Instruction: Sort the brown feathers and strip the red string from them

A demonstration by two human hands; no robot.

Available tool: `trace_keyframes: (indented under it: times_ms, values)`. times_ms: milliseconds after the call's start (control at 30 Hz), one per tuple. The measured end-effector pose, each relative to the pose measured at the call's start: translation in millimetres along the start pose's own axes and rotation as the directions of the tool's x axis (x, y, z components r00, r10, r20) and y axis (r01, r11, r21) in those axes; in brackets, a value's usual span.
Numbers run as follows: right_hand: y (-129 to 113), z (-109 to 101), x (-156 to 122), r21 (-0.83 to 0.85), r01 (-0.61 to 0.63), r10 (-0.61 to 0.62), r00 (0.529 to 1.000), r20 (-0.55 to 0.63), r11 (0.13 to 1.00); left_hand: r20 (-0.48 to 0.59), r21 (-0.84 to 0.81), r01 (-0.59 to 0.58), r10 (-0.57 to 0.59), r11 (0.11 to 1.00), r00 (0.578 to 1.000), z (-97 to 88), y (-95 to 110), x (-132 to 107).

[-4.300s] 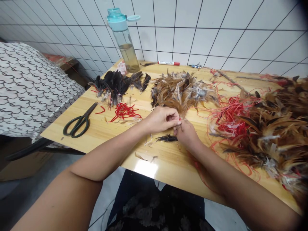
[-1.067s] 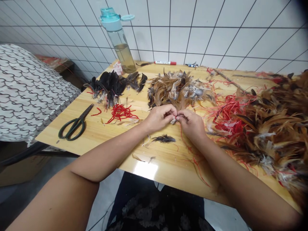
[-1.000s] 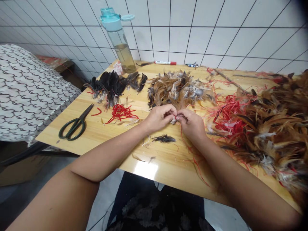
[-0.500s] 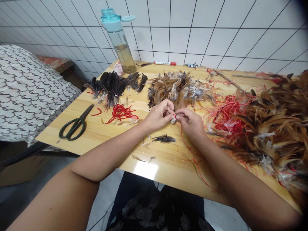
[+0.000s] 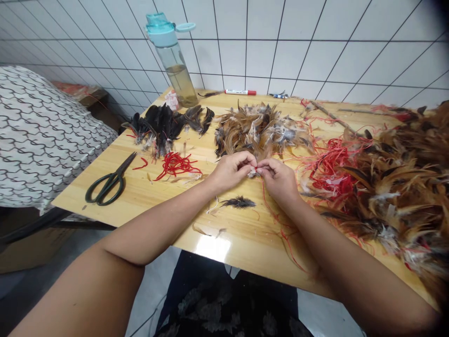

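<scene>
My left hand (image 5: 234,169) is closed in a pinch on a red string (image 5: 256,167), just in front of the brown feather pile. Fingertip to fingertip with it, my right hand (image 5: 278,178) pinches the same string. A small feather bundle (image 5: 252,173) shows its whitish quill ends below the pinch; the rest of it is hidden by my fingers. One red strand (image 5: 264,194) hangs from my right hand down to the table. Nearer to me lies a dark fluffy feather (image 5: 239,202).
Scissors (image 5: 110,180), cut red strings (image 5: 176,166) and black feathers (image 5: 159,126) lie to the left. A tall water bottle (image 5: 178,75) stands behind them. Brown feathers (image 5: 257,126) lie beyond my hands. Tangled red string (image 5: 335,164) and a big feather heap (image 5: 403,187) fill the right.
My left hand's fingers have lowered and closed in slightly toward my right fingertips at the red string. The things on the table have not moved.
</scene>
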State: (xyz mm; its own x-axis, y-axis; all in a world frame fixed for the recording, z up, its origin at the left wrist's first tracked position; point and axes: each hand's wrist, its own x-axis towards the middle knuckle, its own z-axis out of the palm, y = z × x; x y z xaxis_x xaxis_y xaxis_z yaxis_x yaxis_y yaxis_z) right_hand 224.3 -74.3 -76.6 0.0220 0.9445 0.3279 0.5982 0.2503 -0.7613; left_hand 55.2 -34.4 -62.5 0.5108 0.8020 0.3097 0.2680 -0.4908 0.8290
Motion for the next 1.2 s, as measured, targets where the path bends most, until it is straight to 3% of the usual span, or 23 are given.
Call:
trace_keyframes:
  times_ms: [300,500,767,1200]
  values:
    - [0,0,0,-0.018,0.028,-0.028,0.999,0.025,0.999,0.03,-0.035,-0.02,0.021,0.999,0.999,-0.7,-3,0]
    - [-8,-6,0,-0.214,0.102,-0.088,0.993,0.074,0.971,0.046,-0.031,-0.002,0.004,1.0,0.999,-1.2,-2,-1]
    - [-20,-14,-4,-0.592,0.161,-0.033,0.975,0.222,0.79,0.095,-0.119,0.038,-0.027,0.992,0.995,0.5,-2,-1]
    - [-28,-22,-2,-0.707,0.328,-0.081,0.93,0.36,0.627,0.057,-0.075,0.064,-0.06,0.995,0.997,0.8,-1,-2]
